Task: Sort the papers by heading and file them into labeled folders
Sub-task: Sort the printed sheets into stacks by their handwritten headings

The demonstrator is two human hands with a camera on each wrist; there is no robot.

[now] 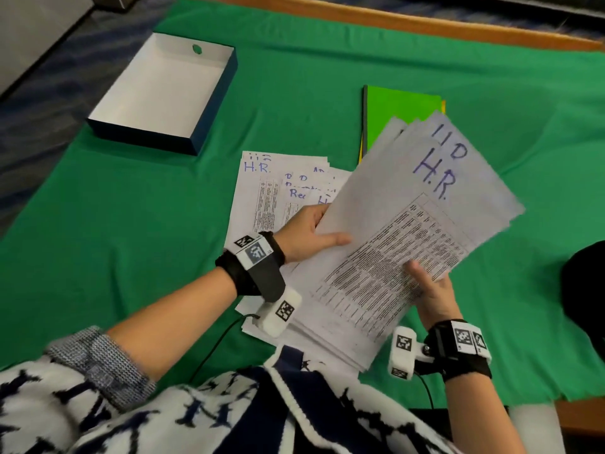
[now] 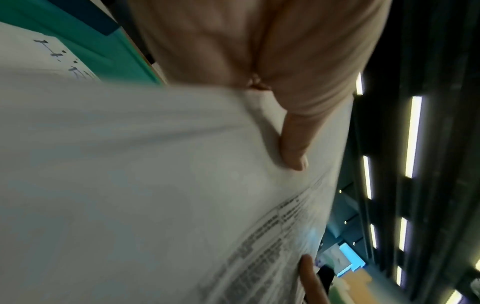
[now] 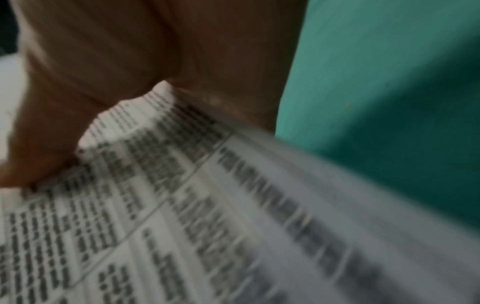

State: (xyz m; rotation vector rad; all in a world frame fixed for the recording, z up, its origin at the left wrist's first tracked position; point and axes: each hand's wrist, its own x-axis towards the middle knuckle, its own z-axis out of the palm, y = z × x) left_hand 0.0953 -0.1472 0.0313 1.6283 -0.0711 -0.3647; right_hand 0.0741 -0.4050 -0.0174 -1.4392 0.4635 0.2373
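Observation:
Both hands hold a fanned stack of white printed papers above the table; its top sheet is headed "H.R." in blue ink. My left hand grips the stack's left edge, thumb lying on the top sheet. My right hand pinches the lower right edge, thumb on the printed table. More papers, some headed "H.R." and "Rec…", lie spread on the green cloth under the left hand. A pile of folders, bright green on top with yellow beneath, lies behind the held stack, partly hidden by it.
An empty white box with dark blue walls stands at the far left on the green cloth. A black object sits at the right edge. The wooden table edge runs along the back.

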